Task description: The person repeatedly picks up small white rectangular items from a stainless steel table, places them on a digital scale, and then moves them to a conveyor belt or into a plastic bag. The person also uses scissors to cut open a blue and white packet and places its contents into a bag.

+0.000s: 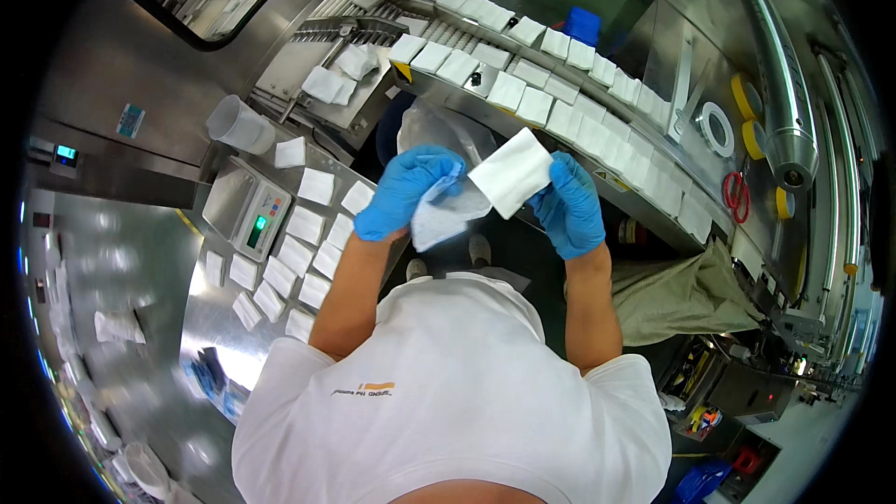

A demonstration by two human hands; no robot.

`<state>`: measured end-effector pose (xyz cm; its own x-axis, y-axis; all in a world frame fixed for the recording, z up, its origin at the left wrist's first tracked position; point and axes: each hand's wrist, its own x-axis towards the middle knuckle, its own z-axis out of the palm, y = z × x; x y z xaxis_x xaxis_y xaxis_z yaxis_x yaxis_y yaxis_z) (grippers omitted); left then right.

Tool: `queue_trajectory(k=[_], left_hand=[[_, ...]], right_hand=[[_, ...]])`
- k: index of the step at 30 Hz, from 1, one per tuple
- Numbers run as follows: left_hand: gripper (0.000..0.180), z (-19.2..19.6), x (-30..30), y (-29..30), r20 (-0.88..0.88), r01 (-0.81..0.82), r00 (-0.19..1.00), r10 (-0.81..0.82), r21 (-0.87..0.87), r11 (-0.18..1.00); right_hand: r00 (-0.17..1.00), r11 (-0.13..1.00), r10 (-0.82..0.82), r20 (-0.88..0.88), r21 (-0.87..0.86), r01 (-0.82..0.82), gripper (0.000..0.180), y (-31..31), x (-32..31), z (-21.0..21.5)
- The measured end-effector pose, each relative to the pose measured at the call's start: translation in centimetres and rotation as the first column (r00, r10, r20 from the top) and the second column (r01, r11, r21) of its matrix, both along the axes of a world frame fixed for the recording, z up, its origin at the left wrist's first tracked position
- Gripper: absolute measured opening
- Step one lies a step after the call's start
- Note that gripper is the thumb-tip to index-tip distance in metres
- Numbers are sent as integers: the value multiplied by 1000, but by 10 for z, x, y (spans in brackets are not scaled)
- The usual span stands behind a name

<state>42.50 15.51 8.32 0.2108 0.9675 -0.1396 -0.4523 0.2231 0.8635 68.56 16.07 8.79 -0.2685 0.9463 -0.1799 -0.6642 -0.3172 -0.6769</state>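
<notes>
My right hand, in a blue glove, grips a flat white square pad by its right edge, in front of my chest. Beside it my left hand, gloved the same way, has its fingers closed on a limp white sheet that hangs down, blurred by motion. The pad's left corner comes close to that sheet; whether they touch I cannot tell. Just beyond my hands sits a clear plastic bag, partly hidden by my left hand.
Ahead, a conveyor carries rows of folded white pads. The steel table at left holds a digital scale, a plastic tub and several white pads. Tape rolls and red scissors hang at right, near a metal cylinder.
</notes>
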Motion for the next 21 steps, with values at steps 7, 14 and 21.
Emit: queue_trajectory(k=[7,14,21], left_hand=[[38,10,-17,21,-75,433,896,-438,-71,899],[27,22,17,24,-193,262,933,-305,-219,940],[26,-37,32,34,-360,-94,931,55,-91,991]], right_hand=[[951,950,310,10,18,-310,22,15,7,11],[970,968,243,22,-76,-241,36,24,-10,-5],[982,987,28,188,-163,3,28,32,-37,-52]])
